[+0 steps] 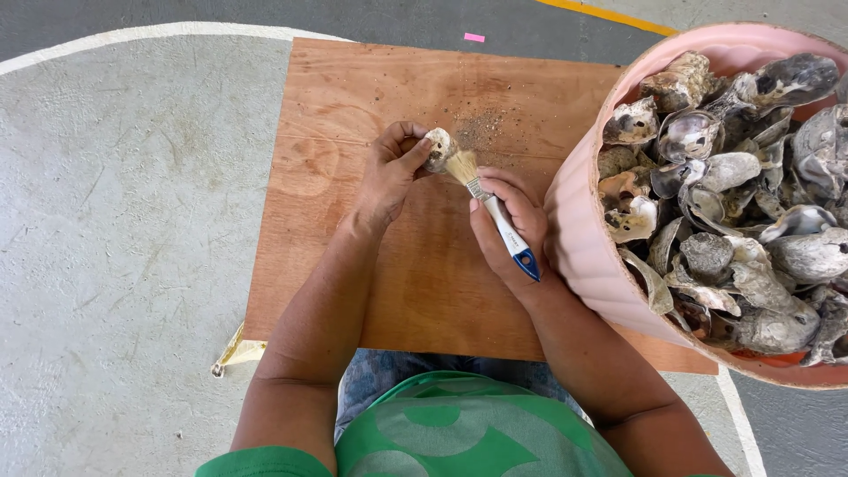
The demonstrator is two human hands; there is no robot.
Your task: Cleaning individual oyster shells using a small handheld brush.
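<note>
My left hand (pixel 390 170) grips a small rough oyster shell (pixel 438 148) above a brown plywood board (pixel 353 115). My right hand (pixel 511 231) holds a paintbrush (pixel 495 212) with a white handle, a blue tip and pale bristles. The bristles touch the shell's right side. Grit and dust (pixel 481 128) lie scattered on the board just beyond the shell.
A large pink tub (pixel 579 247) heaped with grey and white oyster shells (pixel 733 194) stands at the right, overlapping the board's edge. The board lies on a grey concrete floor with a painted white curve (pixel 132 35), a yellow line (pixel 609 13) and a pink tape scrap (pixel 474 37).
</note>
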